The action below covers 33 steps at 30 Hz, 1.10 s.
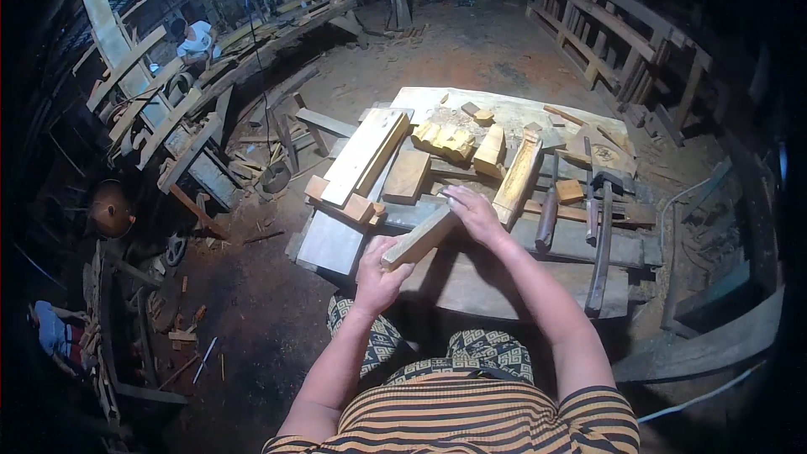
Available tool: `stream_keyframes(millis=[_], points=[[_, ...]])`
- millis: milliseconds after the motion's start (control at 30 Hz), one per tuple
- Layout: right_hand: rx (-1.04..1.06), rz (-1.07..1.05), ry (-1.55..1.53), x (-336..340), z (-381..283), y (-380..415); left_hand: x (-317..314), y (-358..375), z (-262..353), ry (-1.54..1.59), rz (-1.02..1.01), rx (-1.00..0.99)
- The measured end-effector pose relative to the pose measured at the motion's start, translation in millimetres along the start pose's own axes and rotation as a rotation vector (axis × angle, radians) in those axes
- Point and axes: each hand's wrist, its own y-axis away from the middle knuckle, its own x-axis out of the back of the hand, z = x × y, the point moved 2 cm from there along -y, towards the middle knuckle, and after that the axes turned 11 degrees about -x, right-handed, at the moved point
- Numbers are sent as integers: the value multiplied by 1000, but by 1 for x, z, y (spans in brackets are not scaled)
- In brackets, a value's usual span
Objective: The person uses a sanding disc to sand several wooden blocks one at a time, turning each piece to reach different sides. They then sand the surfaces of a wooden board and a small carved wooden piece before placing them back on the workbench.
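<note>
A short squared wooden block (420, 238) is held at a slant above the near side of the workbench (538, 282). My left hand (380, 276) is closed around its lower near end. At the far upper end, my right hand (474, 213) grips it with fingers bent over the top; part of that end is hidden. Just beyond my hands lies a brown wooden block (408, 175). A long pale timber (363, 155) rests to the left across a smaller wood piece (340, 201). To the right of my right hand is a grooved wooden piece (518, 175).
A hammer (602, 244) and a chisel (547, 217) lie on the bench's right side. Beyond are a carved yellowish piece (444, 141) and wood chips. Timber racks (597, 21) stand at right. Two people (198, 40) are at the left, among piled planks.
</note>
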Motion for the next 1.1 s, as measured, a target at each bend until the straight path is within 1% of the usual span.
stream_keyframes(millis=[67,100,133,200,267,300,400,433,467,500,533,600,633,667,700,733,767,800,833,867,933,967,1033,1067,1100], points=[[-23,15,37,-4,-4,10,0,1,0,-4,-2,-9],[-45,30,71,-4,-16,19,0,2,0,-11,-3,-18],[40,-33,5,-4,-29,28,0,2,-1,-14,2,-19],[156,-64,49,-6,-74,62,0,5,-5,-4,9,-21],[305,-123,-6,-4,-95,80,1,7,-8,-1,-8,-17],[293,-160,-11,-1,-96,79,2,6,-9,2,-20,-20],[245,-189,-66,4,-57,49,4,6,-8,-27,-23,-11],[165,-108,-28,8,-45,43,4,8,-7,-29,-19,-12],[169,-33,-49,6,-24,33,2,10,-4,-39,-33,-64],[120,-4,-35,11,-19,29,1,10,-2,-52,-46,-118],[70,25,-24,12,-15,26,2,8,0,-137,-106,-180],[68,-10,-36,13,-17,24,5,3,5,-319,-207,-353],[60,-43,-42,14,-20,24,8,-1,8,-321,-208,-348],[58,-46,-44,10,-21,25,11,-5,12,-382,-290,-356],[50,-48,53,5,-23,25,13,-8,15,-441,-371,-367],[43,-48,150,0,-23,24,14,-8,13,-443,-372,-368],[45,-92,199,-6,-16,23,16,-6,10,-466,-382,-391],[50,-91,196,-12,-12,23,17,-4,8,-493,-390,-414],[24,-85,236,-18,-7,24,17,1,8,-518,-296,-375],[-4,-82,275,-24,-2,26,16,10,2,-507,-155,-258],[14,-73,312,-30,3,30,16,26,-9,-387,90,98],[22,-52,266,-31,4,31,15,36,-22,-389,97,106],[39,-31,224,-34,6,31,12,39,-39,-36,77,115],[75,16,241,-36,7,31,13,42,-45,-36,86,111],[110,63,256,-36,3,31,14,41,-37,217,84,288]])
